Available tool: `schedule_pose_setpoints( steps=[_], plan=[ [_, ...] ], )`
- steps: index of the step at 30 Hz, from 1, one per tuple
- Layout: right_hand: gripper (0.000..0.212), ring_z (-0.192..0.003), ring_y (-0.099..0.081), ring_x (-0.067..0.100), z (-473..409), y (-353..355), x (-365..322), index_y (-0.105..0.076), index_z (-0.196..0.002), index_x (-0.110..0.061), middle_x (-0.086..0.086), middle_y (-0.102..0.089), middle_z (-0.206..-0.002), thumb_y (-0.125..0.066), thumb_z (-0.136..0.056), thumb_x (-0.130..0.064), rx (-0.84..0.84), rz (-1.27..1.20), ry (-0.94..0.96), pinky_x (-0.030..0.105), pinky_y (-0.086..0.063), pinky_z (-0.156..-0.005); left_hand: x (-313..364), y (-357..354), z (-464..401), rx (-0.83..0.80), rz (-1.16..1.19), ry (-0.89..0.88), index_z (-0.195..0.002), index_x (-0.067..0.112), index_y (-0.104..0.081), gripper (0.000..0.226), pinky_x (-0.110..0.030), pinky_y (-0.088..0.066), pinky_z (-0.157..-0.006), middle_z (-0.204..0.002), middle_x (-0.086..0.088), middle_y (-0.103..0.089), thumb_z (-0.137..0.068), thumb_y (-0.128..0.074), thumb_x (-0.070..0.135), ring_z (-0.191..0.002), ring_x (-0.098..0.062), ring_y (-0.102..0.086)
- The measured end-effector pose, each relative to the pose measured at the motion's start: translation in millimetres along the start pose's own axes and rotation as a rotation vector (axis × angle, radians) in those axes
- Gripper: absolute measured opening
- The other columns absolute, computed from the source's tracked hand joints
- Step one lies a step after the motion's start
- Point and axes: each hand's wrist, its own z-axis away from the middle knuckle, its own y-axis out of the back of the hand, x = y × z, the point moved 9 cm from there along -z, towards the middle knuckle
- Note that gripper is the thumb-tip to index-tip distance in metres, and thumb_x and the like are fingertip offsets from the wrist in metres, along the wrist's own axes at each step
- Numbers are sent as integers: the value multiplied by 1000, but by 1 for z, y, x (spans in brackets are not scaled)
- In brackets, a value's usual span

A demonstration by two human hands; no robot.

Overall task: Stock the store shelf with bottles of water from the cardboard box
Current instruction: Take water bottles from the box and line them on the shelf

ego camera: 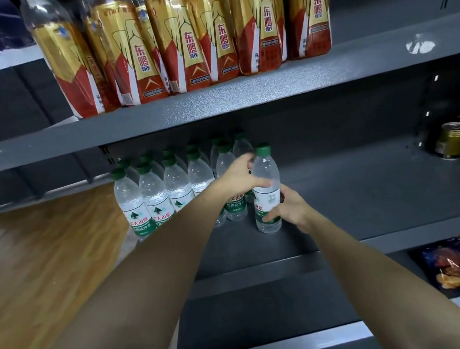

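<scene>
both hands on 1 water bottle (266, 190) standing on the middle shelf (370, 194): right hand (287, 210) grip clamped round its label, left hand (238, 177) grip pinching higher up. stocked bottles (166, 188) just left.

Both my bare forearms reach forward side by side. My left hand (238, 177) has its fingers curled round the bottle's (266, 188) upper body, thumb across its front. My right hand (287, 206) grips it low, fingers wrapped round its base from the right.
</scene>
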Motion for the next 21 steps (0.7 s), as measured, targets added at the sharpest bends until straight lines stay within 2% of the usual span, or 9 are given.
schedule_pose_setpoints(
  steps=[2,4,6,9,12,14,16,18,21],
  plan=[
    [74,-106,-63,17,-4,-2,3,-53,-125,-19,0,-69,-110,-73,-63,16,-65,21,-29,32,-52,-88,-3,4,-2,18,-9,37,-143,8,-39,88,-27,-42,-97,-129,4,-49,-71,-87,25,-120,-16,-49],
    [71,-113,-61,21,-8,-2,8,-50,-123,-21,2,-68,-114,-71,-63,12,-112,47,-62,39,-49,-100,-2,10,-4,43,-9,30,-136,15,-43,89,-28,-44,-96,-122,5,-51,-64,-91,29,-117,-17,-52],
    [77,-115,-60,21,-11,-2,9,-48,-128,-23,2,-67,-118,-67,-58,3,-146,95,-76,42,-47,-104,9,12,-4,91,-28,-67,-132,23,-42,91,-27,-44,-90,-120,4,-54,-58,-94,31,-113,-18,-55],
    [77,-109,-59,17,-17,-1,1,-44,-136,-22,0,-65,-116,-57,-64,4,-164,229,-79,34,-51,-94,20,16,2,228,-162,-164,-131,33,-38,88,-28,-45,-81,-108,6,-57,-60,-89,46,-98,-20,-58],
    [52,-86,-59,18,-24,11,-4,-53,-117,-13,2,-63,-95,-47,-74,16,-103,344,-95,26,-48,-67,14,19,3,266,-238,-144,-130,38,-36,88,-34,-51,-82,-101,5,-61,-59,-83,62,-94,-22,-60],
    [43,-88,-60,21,-32,21,-4,-57,-104,-10,6,-66,-95,-45,-74,17,-56,394,-84,25,-48,-68,11,18,0,204,-263,-137,-129,42,-36,93,-37,-51,-89,-112,4,-63,-53,-83,65,-103,-23,-60],
    [36,-87,-60,20,-38,28,-7,-58,-95,-10,8,-67,-95,-45,-76,17,-23,407,-75,21,-47,-67,14,14,0,122,-312,-151,-131,42,-35,97,-33,-47,-89,-118,7,-60,-50,-86,59,-107,-18,-56],
    [31,-86,-60,20,-45,33,-10,-58,-91,-10,9,-66,-92,-47,-79,16,3,411,-70,20,-47,-68,17,14,-1,93,-314,-150,-134,35,-36,98,-28,-44,-83,-114,8,-58,-53,-90,48,-104,-15,-54],
    [22,-83,-58,19,-55,32,-13,-58,-84,-13,7,-65,-87,-55,-82,9,23,457,-62,24,-46,-75,13,20,-6,167,-308,-106,-130,26,-38,93,-31,-47,-70,-94,1,-60,-55,-91,41,-93,-26,-62]
  ],
)
